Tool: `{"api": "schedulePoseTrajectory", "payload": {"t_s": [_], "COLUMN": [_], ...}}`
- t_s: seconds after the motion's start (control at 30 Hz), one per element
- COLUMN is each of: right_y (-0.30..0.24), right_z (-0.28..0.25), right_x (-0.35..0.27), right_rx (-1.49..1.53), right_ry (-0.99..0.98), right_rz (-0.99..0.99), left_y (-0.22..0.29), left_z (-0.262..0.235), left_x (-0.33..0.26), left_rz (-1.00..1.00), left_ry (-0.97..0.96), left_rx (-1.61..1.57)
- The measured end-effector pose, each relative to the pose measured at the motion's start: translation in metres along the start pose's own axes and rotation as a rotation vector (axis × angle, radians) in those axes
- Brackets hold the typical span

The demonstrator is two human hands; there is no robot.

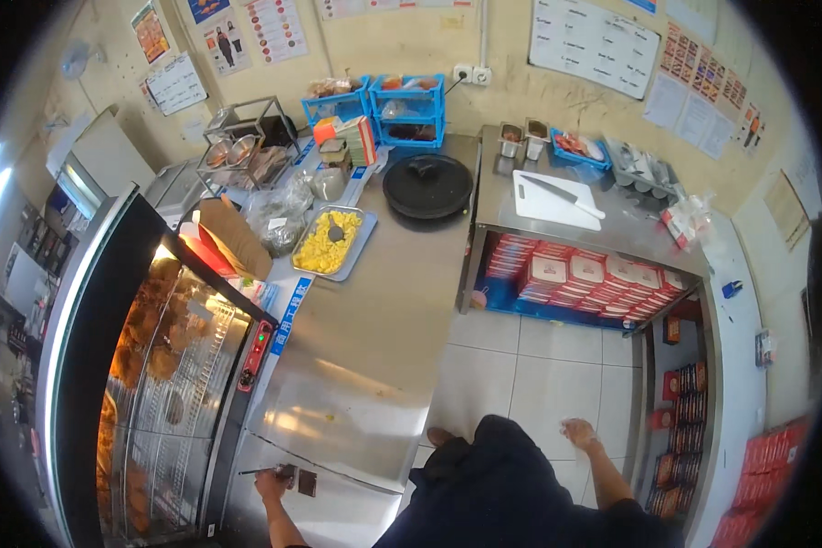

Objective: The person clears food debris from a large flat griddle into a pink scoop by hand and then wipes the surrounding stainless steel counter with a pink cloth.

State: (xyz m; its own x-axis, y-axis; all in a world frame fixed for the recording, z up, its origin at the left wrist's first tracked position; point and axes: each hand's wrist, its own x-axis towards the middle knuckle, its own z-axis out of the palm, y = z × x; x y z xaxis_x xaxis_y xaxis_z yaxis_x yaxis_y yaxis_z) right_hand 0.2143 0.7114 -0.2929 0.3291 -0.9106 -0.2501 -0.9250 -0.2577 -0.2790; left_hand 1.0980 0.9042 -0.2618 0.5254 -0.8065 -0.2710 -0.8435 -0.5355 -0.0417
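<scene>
Your long, silvery stainless-steel counter point(365, 342) runs beside the black-framed, glass-sided food cabinet point(91, 329); over the pale, square-tiled floor point(543, 365) your right hand point(579, 433) hangs with fingers loosely spread, while at the counter's near end your left hand point(269, 486) grips a small, dark, unidentifiable object point(286, 472), just beside a flat, dark-brown square point(308, 483)

White characters mark a blue strip point(289, 315), handwriting lines a wall whiteboard point(594, 46), and print covers posters point(277, 29).
</scene>
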Motion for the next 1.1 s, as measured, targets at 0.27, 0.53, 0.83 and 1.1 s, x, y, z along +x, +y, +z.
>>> {"api": "schedulePoseTrajectory", "payload": {"t_s": [0.27, 0.53, 0.83, 1.1], "right_y": [-0.077, -0.263, -0.361, -0.342], "right_z": [-0.044, -0.127, -0.256, -0.278], "right_x": [0.215, 0.419, 0.601, 0.715], "right_rx": [0.182, 0.464, 1.066, 1.108], "right_ry": [-0.076, -0.112, -0.708, -0.787], "right_rz": [-0.218, -0.847, -0.768, -0.629], "left_y": [0.059, 0.24, 0.515, 0.668], "left_z": [-0.06, -0.204, -0.248, -0.347], "left_x": [-0.009, 0.044, 0.264, 0.365], "left_rz": [0.076, -0.053, -0.514, -0.592], "left_ry": [0.063, 0.302, 0.419, 0.676], "left_rx": [-0.39, -1.042, -1.856, -0.948]}}
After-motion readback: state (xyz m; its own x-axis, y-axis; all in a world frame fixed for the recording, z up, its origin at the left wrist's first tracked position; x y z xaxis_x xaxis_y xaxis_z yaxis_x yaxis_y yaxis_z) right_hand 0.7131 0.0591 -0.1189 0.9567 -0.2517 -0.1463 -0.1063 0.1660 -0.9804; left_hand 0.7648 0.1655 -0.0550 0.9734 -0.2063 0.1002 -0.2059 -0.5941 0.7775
